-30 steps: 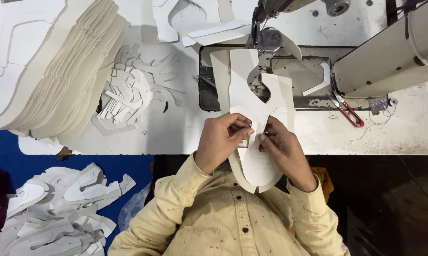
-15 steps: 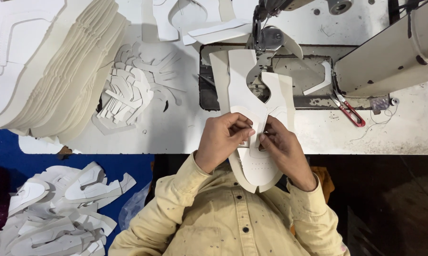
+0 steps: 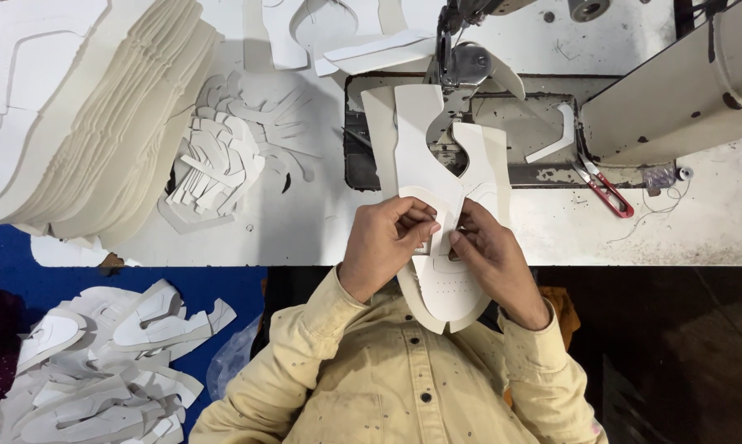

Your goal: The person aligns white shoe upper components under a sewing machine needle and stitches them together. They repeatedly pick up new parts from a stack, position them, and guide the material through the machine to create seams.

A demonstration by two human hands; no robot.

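The long, flat, off-white cut shoe-upper piece (image 3: 436, 205) lies with its long axis running straight away from the person, its far end under the presser foot of the grey industrial sewing machine (image 3: 469, 57) and its rounded near end hanging over the edge of the worn white table (image 3: 305, 230) toward the person's chest. Both hands meet at its middle, so neither is nearer: the left hand (image 3: 383, 247) pinches it from the left with fingers curled tight, and the right hand (image 3: 490, 255) pinches it from the right, thumb and forefinger closed on the same narrow strip. The piece looks like stiff, smooth synthetic leather with a curved notch and a patch of small perforations near its rounded end. To the left stands a tall fanned stack of cream cut panels (image 3: 83, 115), beside a heap of small white offcuts (image 3: 210, 164). Red-handled thread snips (image 3: 605, 189) lie well right of the hands.
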